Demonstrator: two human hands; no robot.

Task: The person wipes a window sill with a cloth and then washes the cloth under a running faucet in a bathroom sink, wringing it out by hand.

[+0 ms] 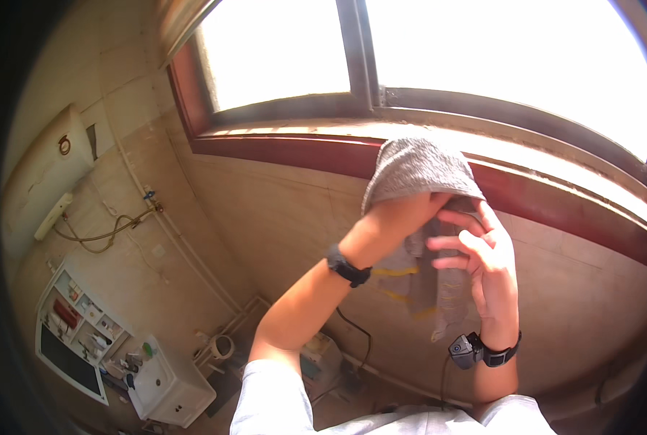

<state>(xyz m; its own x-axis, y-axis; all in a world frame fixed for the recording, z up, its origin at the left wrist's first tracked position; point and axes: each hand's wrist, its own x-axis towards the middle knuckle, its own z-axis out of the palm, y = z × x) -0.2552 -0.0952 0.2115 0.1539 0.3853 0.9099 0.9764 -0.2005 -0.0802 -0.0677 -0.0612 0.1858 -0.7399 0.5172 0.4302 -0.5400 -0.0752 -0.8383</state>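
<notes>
A grey towel-like cloth (421, 170) is held up in front of the window sill, draped like a hood over my left hand (409, 212). The fingers of that hand are inside the cloth and mostly hidden. My right hand (489, 257) is raised beside it with its fingers apart, the uppermost one at the cloth's right edge. Below and behind my hands hangs more grey cloth (426, 283) with yellow bands; whether it joins the draped cloth cannot be told. A black band (349, 267) circles my left wrist, and a small camera (466, 351) is strapped to my right.
A bright window with a dark red sill (287, 152) spans the top. On the left wall are a white water heater (51, 170), pipes and a hose (106, 238). Lower left are a mirror cabinet (69, 348) with small items and a white washbasin (171, 391).
</notes>
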